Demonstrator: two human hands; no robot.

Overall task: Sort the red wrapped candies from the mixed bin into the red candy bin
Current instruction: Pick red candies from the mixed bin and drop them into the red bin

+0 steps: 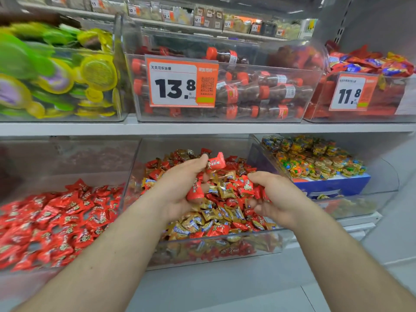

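Observation:
The clear mixed bin [225, 248] in the middle of the lower shelf holds red and gold wrapped candies. To its left stands the red candy bin [60, 219], filled with red wrapped candies. My left hand [180, 188] is over the mixed bin and grips several red candies; one red candy [216, 163] sticks out at its fingertips and another [195, 192] lies in its palm. My right hand [276, 197] is curled among the candies on the bin's right side, its fingers round red candies [258, 192].
A clear bin with colourful small sweets on a blue box [319, 167] stands to the right. The upper shelf carries bins of green-yellow discs [56, 75], cola-bottle candies [258, 91] and red packets [369, 64], with price tags 13.8 [175, 86] and 11.8.

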